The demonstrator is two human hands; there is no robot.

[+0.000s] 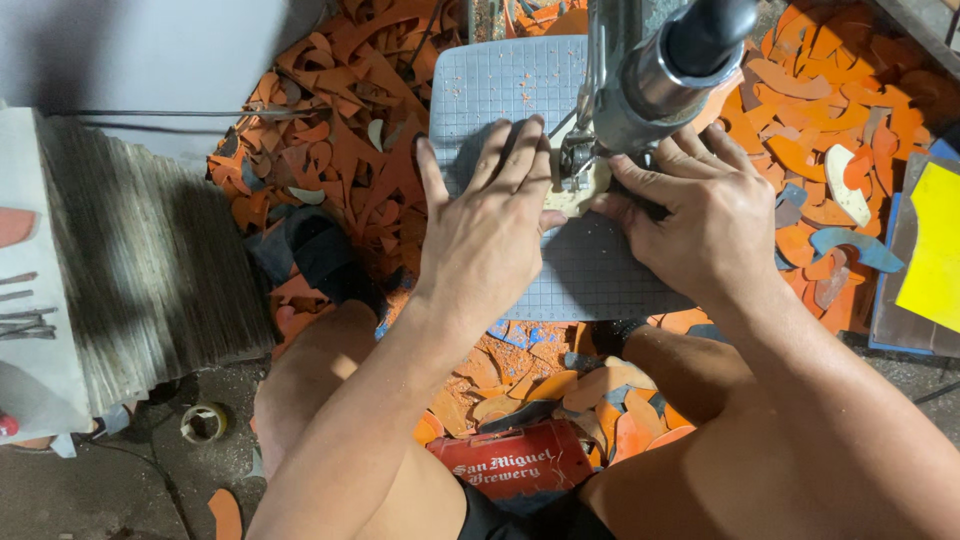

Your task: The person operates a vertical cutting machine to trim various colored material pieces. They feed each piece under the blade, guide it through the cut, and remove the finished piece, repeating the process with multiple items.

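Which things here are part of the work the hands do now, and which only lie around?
In use:
- left hand and right hand, pressing the pale flat piece
- grey gridded work table
- machine head over the piece

Lying about:
- orange scraps on the floor
- tape roll
- red crate
- yellow sheet
- stack of grey sheets

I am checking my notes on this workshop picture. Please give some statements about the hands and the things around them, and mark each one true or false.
1. Both hands press a pale flat piece on the grey gridded table. True.
2. The left hand holds a roll of tape. False: the tape roll lies on the floor, apart from it.
3. Orange scraps lie around the table. True.
4. The right hand rests on the yellow sheet. False: the sheet lies apart, at the right edge.
5. The red crate stands on the table. False: it is below, between the legs.
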